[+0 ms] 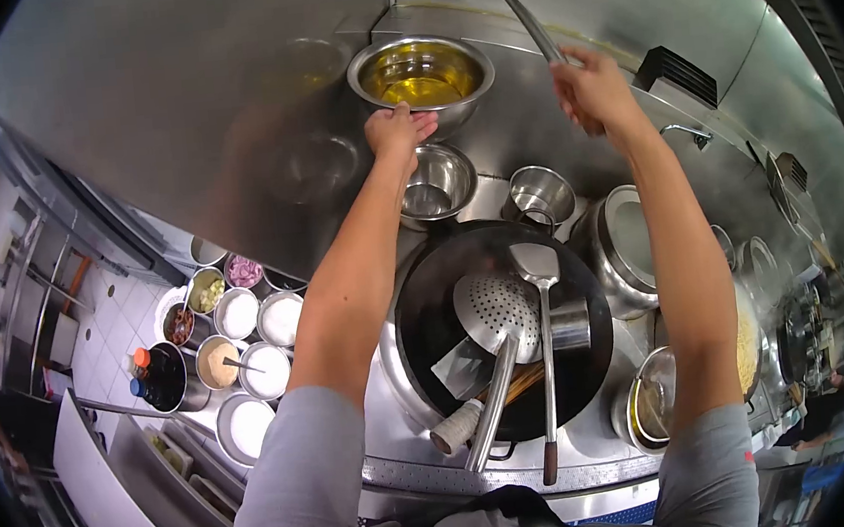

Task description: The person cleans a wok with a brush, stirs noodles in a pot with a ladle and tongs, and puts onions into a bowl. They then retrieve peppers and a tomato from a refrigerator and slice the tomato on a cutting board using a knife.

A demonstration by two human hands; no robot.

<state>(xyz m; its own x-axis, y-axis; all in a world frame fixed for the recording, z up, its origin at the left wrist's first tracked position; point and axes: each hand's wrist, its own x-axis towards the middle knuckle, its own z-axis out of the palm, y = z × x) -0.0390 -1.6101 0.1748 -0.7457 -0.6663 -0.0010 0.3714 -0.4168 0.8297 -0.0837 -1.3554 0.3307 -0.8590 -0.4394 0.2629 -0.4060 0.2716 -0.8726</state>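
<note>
My left hand grips the near rim of a steel bowl holding clear yellow oil. In my right hand is the handle of a metal ladle; its head is at the top edge of the view, above and right of the bowl. Below the oil bowl stands a smaller steel bowl. In front of me a black wok holds a perforated skimmer, a long-handled wok spatula, a small metal cup and a cloth-wrapped handle.
To the left stand several containers of white powder, chopped red onion and dark bottles. A steel pot and a large lidded pot flank the wok's far side. At right is a bowl with a strainer.
</note>
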